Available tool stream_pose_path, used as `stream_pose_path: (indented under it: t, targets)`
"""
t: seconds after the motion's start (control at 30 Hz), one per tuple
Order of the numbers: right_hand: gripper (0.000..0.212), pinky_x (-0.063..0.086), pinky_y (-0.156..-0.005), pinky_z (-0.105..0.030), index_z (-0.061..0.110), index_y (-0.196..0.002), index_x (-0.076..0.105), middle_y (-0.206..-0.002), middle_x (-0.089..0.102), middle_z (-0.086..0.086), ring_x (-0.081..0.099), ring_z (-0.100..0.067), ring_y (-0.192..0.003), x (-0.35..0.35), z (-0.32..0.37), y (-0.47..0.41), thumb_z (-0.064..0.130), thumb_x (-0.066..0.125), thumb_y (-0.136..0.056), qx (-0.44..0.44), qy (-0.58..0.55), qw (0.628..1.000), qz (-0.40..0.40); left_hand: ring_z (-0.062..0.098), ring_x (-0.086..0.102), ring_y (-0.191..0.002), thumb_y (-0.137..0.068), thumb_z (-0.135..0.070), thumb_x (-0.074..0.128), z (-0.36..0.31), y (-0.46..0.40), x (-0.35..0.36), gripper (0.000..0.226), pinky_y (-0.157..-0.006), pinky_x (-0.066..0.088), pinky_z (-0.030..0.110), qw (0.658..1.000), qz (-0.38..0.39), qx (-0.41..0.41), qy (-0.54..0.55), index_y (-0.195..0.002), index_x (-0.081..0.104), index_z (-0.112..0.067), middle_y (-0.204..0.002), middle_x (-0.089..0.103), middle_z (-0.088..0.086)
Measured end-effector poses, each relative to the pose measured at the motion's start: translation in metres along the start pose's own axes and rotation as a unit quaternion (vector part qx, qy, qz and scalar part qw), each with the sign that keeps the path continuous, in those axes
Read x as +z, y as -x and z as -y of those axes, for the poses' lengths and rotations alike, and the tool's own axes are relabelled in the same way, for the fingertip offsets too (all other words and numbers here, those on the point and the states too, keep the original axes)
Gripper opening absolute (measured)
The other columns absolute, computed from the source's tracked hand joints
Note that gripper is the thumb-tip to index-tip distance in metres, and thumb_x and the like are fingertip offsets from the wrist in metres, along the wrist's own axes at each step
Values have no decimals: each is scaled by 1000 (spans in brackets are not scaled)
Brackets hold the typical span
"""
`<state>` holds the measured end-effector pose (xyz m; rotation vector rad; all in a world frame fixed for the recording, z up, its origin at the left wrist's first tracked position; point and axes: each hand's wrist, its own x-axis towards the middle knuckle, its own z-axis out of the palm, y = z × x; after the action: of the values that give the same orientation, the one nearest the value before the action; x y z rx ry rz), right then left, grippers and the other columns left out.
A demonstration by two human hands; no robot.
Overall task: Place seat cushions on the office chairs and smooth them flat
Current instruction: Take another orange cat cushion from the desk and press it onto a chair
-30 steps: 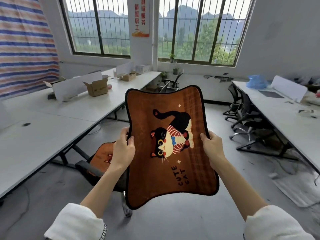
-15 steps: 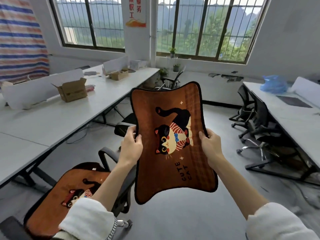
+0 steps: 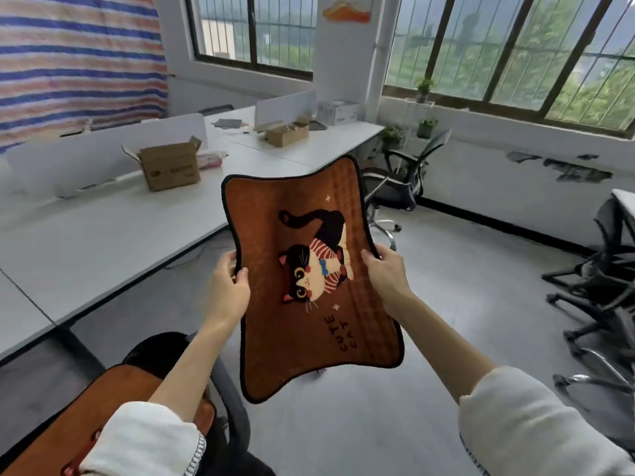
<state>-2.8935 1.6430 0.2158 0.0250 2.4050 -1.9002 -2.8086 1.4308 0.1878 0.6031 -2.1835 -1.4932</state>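
While a brown cat-print cushion [image 3: 309, 280] hangs in mid-air w/ its picture facing the camera, a person carries it thru an office, holding it by both side edges. Left hand [image 3: 228, 286] pinches the left edge, thumb on the front; right hand [image 3: 386, 273] grips the right edge, fingers curled behind. Each grip is closed on the cushion, which touches neither chair nor counter [image 3: 103, 242]. At bottom left, a near chair [image 3: 226, 400] already wears a matching cushion [image 3: 103, 410], partly hidden by a sleeve. Step in hand, by the look of it: carrying this one to the next seat. The likeliest target is the black chair [image 3: 398, 187] beyond the counter's end, though its seat is prob. too blurred to judge bare. Next move calls for tipping the cushion flat, print up, lowering it square onto the seat, then pressing w/ open palms.
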Motion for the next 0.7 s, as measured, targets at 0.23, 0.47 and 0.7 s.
stream_pose_path:
  t: [0.23, 0.47, 0.7]
  targets:
    - [22, 56, -83, -49, 23, -104, 69, -94, 73, -3, 70, -25, -87, 66, 8, -138, 23, 49, -95, 20, 30, 996, 83, 23, 50, -120, -99, -9, 42, 10, -119, 32, 33, -95, 39, 32, 996, -75, -41, -19, -131, 48, -9, -130, 54, 11]
    - [23, 56, -85, -44, 21, -103, 67, -95, 72, -5, 68, -24, -88, 142, 35, -263, 24, 46, -96, 0, 37, 985, 168, 22, 55, -107, -98, -7, 42, 11, -235, 66, 29, -85, 39, 28, 986, -152, -35, -62, -125, 54, -8, -120, 60, 11]
    - [21, 57, -84, -44, 20, -102, 64, -97, 72, -8, 69, -25, -87, 164, 36, -390, 23, 44, -97, 41, 25, 985, 167, 26, 53, -117, -98, -9, 42, 7, -347, 112, 31, -98, 40, 31, 981, -166, -35, -96, -128, 54, -10, -127, 58, 10]
